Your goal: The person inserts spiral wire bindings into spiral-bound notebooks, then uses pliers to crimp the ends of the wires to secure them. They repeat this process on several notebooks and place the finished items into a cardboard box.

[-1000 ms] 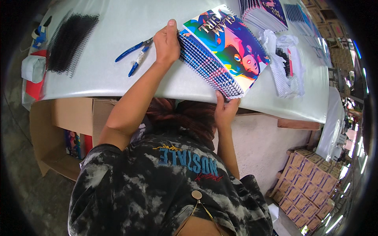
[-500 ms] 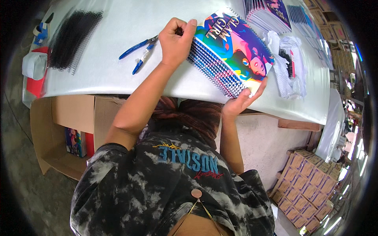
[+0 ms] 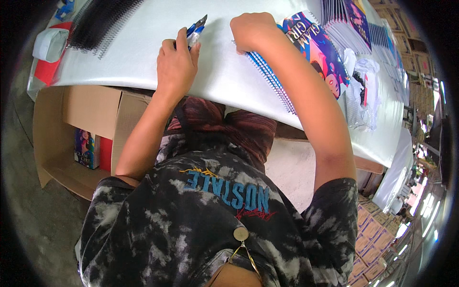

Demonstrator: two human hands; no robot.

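A: Materials and shapes first?
B: Black spiral coils point(image 3: 103, 24) in a dense, springy-looking heap, upper left; crumpled white wrapping point(image 3: 368, 107), ridged, just right of the notebooks; brown cardboard box point(image 3: 91, 107), flat-sided, flaps spread; black shirt point(image 3: 162, 229), mottled grey.

A: Hands?
B: Left hand point(image 3: 177, 67) closed around the pliers point(image 3: 197, 29); dark tapered nose points up and right, blue handles mostly hidden by the fingers; right hand point(image 3: 252, 31) bent down at the left corner of the notebook stack point(image 3: 325, 57); its fingertips are hidden, so can't tell whether it grips anything.

A: Stack itself?
B: On the table, right of the right hand, partly covered by the right forearm; bound edges fan out toward the person in blue-and-white steps; top cover is glossy, purple, pink and blue artwork with pale lettering, coil along its far edge.

A: Surface, room?
B: Table point(image 3: 129, 69) has a pale, shiny covering, edge bowed by the lens; more notebooks point(image 3: 334, 19) stacked upper right; red flat piece point(image 3: 46, 71) at far left; colourful book point(image 3: 85, 148) inside the box; brown cartons point(image 3: 370, 239) piled lower right; grey floor point(image 3: 21, 143) left.
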